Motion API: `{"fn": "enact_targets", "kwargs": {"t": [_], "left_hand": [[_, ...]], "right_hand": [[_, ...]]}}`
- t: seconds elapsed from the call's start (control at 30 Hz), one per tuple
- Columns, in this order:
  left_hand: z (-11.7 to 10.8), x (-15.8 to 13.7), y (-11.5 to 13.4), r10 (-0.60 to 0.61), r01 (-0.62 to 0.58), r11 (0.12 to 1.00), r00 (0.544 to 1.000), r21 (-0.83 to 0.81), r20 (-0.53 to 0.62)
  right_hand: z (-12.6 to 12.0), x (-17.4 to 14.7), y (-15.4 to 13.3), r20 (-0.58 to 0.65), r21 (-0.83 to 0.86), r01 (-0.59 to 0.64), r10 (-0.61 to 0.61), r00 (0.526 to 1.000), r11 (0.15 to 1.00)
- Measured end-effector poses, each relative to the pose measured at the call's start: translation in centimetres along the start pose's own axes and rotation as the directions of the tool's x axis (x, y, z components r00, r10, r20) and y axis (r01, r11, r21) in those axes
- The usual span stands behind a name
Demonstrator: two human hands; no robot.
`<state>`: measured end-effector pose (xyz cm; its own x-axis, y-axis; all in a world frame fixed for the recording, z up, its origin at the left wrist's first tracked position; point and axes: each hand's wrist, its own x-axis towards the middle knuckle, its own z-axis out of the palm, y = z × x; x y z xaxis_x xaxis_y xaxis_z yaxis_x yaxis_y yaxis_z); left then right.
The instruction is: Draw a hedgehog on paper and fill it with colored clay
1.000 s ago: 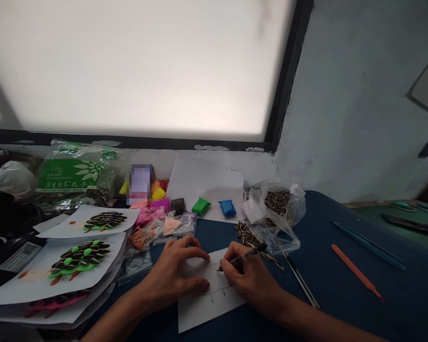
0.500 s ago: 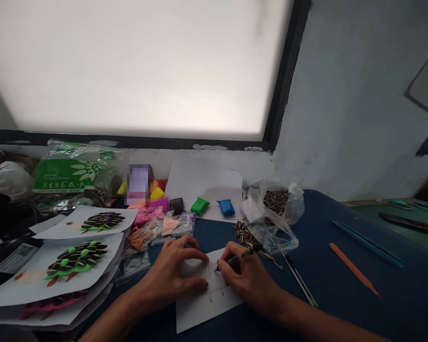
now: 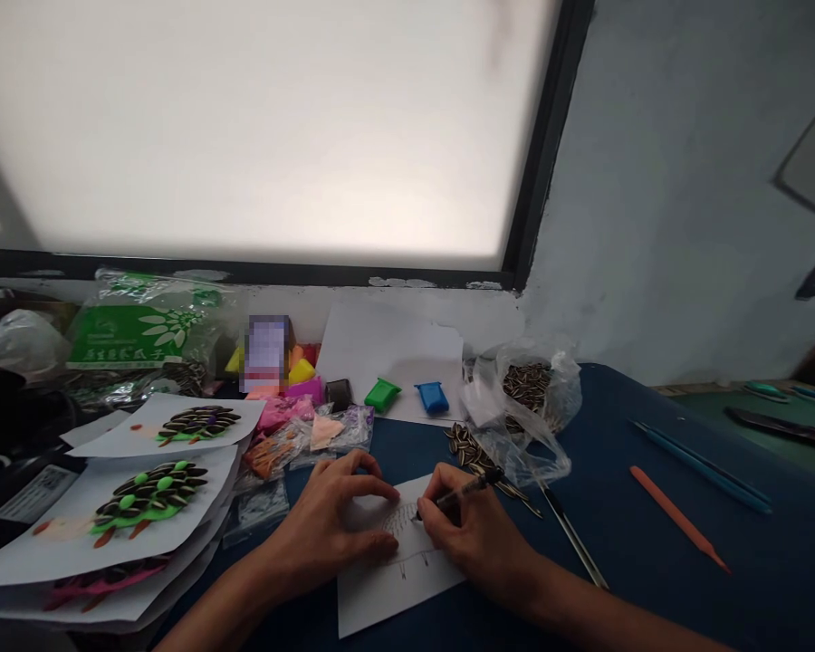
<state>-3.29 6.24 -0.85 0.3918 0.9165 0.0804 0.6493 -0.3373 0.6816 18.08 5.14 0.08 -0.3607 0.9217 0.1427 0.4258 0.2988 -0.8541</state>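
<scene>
In the head view, a sheet of white paper (image 3: 373, 602) lies on the blue table, bearing a pen drawing with scribbled lines and short leg-like strokes. My right hand (image 3: 479, 534) grips a dark pen (image 3: 465, 492), its tip touching the drawing. My left hand (image 3: 332, 521) rests on the sheet's left side, thumb and index finger apart, with nothing held. Beyond the right hand is a small heap of striped sunflower seeds (image 3: 467, 446). Part of the sheet is covered by both hands.
At left sit stacked papers (image 3: 14, 561) with seed-and-clay hedgehogs. Behind lie clay packets, green (image 3: 382, 395) and blue (image 3: 433, 397), and a bag of seeds (image 3: 526, 389). To the right are a silver-and-black pen (image 3: 577, 539), an orange clay tool (image 3: 679, 518) and blue tweezers (image 3: 703, 466).
The pen tip has moved very slightly along the drawing. My left hand stays in place on the paper, and the whole view has shifted a little.
</scene>
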Motion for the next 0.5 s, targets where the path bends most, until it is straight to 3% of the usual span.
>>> {"fn": "enact_targets", "kwargs": {"t": [0.2,0.33,0.5], "left_hand": [[-0.33,-0.08,0.16,0.001,-0.002,1.000,1.000,0.028,0.028],[-0.05,0.07,-0.22,0.009,-0.010,1.000,1.000,0.025,0.004],[-0.10,0.08,0.04,0.000,0.000,1.000,1.000,0.018,0.007]], "right_hand": [[-0.08,0.06,0.02,-0.014,0.067,-0.022,0.023,1.000,0.998],[-0.31,0.22,0.05,-0.097,0.004,0.009,-0.009,0.995,1.000],[-0.28,0.19,0.19,-0.081,-0.011,0.004,-0.005,0.997,1.000]]}}
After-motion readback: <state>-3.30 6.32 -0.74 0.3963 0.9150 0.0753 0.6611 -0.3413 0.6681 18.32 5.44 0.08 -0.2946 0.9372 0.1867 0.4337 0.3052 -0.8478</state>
